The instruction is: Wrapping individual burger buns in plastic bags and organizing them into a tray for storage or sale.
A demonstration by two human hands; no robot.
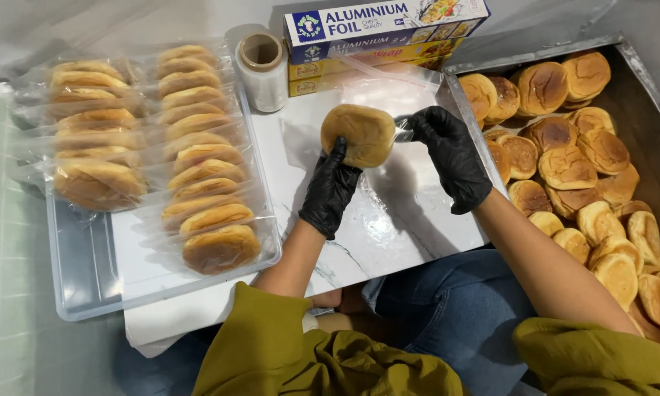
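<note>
Hands: left (331,187) cups the bun (358,134), right (451,155) seemingly pinches clear wrap (403,129).

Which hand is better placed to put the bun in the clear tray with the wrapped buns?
Probably the left hand. It already supports the bun, and the clear tray lies on its side. The right hand pinches the plastic wrap, farther from the tray.

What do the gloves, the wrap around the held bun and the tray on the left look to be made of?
Gloves on left hand and right hand: thin black rubbery material, likely nitrile, matte with creases. Wrap on the bun: clear glossy plastic film. Tray: translucent, smooth, probably rigid plastic.
</note>
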